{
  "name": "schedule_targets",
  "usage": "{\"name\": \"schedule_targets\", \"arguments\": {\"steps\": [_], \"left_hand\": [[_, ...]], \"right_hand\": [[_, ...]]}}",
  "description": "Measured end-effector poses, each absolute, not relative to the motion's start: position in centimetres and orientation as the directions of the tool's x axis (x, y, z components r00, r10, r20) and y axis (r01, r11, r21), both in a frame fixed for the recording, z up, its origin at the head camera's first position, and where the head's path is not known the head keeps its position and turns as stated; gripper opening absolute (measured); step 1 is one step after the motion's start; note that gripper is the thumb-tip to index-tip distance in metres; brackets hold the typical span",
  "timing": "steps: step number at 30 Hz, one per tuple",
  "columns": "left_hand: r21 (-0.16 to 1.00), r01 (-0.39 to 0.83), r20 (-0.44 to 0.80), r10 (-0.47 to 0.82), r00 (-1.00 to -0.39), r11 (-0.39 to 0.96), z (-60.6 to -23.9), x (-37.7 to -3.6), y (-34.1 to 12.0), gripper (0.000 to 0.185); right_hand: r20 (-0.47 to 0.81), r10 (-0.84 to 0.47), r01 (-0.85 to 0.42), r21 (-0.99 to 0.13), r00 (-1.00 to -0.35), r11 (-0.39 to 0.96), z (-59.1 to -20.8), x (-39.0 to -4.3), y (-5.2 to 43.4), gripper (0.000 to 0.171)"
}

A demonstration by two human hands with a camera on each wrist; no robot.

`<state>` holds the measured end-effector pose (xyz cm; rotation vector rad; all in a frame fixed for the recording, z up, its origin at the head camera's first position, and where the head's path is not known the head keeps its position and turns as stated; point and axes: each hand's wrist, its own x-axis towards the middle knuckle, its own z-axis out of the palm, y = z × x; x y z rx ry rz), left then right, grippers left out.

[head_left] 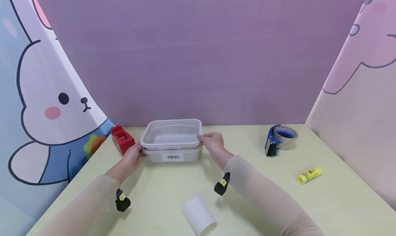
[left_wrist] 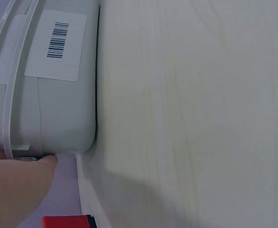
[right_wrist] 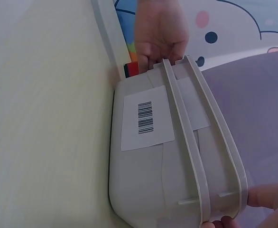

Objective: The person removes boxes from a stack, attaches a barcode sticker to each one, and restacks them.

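We have two nested plastic tubs, the upper tub sitting inside the lower tub, at the back middle of the pale green table. They look light, stiff and smooth, probably a bit slippery, so the flared rims at the short ends seem the best hold. Our left hand has its fingers curled at the upper rim's left end, and our right hand pinches its right end. A barcode label faces us. Around it lie a red box, a tape dispenser, a yellow glue stick and a white paper cup on its side.
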<state>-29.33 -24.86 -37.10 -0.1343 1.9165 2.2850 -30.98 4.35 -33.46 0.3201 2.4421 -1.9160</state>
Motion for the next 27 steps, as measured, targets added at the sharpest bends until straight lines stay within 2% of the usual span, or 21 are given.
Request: {"name": "schedule_targets", "arguments": {"steps": [12, 27], "left_hand": [[0.972, -0.153, -0.134, 0.113, -0.984, -0.179, -37.4, -29.5, -25.3, 0.052], [0.983, -0.135, -0.125, 0.082, -0.989, -0.128, -36.7, -28.9, -26.1, 0.052]], "right_hand": [[-0.141, 0.148, 0.173, -0.958, -0.979, 0.228, -34.0, -30.9, 4.4, 0.029], [-0.157, 0.101, 0.171, -0.972, -0.982, 0.159, -33.7, -31.0, 5.6, 0.032]]}}
